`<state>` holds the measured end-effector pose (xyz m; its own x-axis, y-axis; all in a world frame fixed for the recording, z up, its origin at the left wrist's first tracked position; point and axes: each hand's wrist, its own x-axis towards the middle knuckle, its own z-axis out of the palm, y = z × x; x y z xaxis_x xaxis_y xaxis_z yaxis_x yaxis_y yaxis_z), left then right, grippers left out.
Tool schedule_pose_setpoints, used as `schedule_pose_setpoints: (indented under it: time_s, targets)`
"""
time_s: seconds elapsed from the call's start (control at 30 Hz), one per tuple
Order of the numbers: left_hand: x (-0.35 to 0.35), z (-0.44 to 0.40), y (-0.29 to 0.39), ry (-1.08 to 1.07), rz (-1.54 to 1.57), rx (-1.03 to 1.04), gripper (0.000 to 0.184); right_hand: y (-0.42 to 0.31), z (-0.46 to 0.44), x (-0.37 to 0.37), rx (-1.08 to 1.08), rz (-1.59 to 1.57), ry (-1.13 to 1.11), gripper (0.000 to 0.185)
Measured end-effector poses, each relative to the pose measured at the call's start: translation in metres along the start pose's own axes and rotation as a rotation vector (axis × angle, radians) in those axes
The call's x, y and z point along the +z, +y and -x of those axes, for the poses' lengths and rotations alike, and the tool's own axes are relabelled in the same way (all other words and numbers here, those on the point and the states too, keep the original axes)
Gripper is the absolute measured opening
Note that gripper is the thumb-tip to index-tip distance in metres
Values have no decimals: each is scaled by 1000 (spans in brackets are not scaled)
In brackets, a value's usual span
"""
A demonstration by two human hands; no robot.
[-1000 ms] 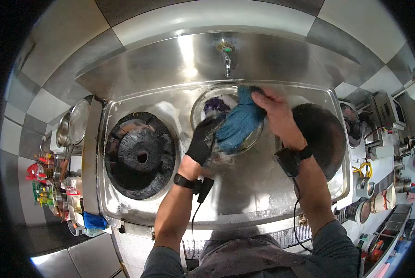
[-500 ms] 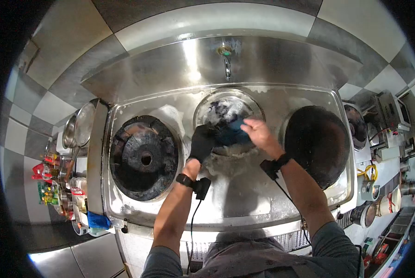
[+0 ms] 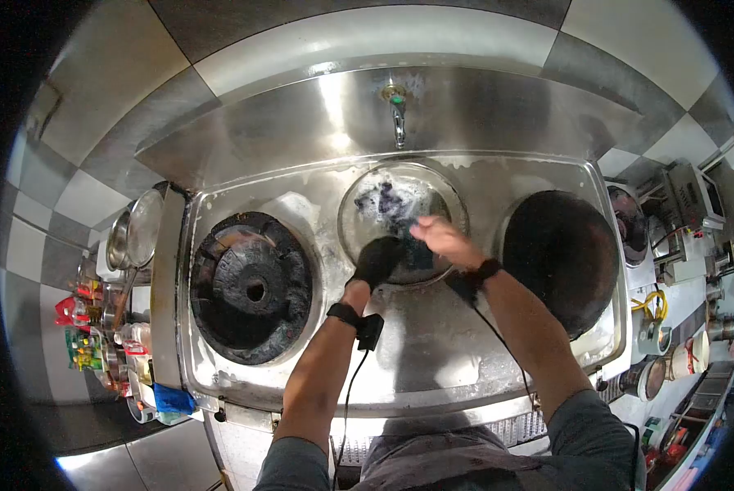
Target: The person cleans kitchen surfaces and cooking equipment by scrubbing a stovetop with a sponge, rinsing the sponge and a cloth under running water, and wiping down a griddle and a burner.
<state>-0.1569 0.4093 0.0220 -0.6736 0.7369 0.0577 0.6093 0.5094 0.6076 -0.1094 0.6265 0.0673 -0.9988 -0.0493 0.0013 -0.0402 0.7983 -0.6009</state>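
Observation:
A round metal basin (image 3: 458, 196) with soapy water and white foam sits in the middle of the steel counter, below a tap. Over its near left part is my left hand (image 3: 379, 260) in a black glove, its fingers hidden from view. My bare right hand (image 3: 450, 242) is over the right side of the basin, fingers curled and slightly blurred. At its fingertips a dark blue cloth (image 3: 417, 257) hangs down close to the gloved hand. How the gloved hand touches the cloth cannot be made out. Both wrists carry black straps with cables.
A blackened burner ring (image 3: 255, 288) lies to the left of the basin and a large dark wok (image 3: 560, 263) to the right. The tap (image 3: 398, 123) juts from the steel backsplash. Pans (image 3: 144, 229) and bottles stand at far left; a blue cloth (image 3: 173, 399) hangs at the left corner.
My right hand has moved left and slightly down, nearer the gloved hand. My left hand has shifted right and down. More of the foamy basin shows, and the view has shifted slightly.

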Motion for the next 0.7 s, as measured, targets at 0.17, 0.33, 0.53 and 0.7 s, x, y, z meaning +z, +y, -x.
schedule_pose_setpoints:
  time_s: [0.17, 0.33, 0.53, 0.7]
  targets:
    - [-4, -2, 10, 290, 849, -150, 44, -112, 18, -100, 83, -1376, -77, 27]
    - [-29, -8, 66, 297, 1156, -130, 56, -158, 15, -129, 27, -1661, 26, 16]
    - [-6, 9, 34, 276, 422, 10, 47, -108, 13, -103, 82, -1319, 192, 26]
    - [-4, 21, 15, 337, 428, 10, 32, -5, 14, -27, 150, -22, 266, 42]
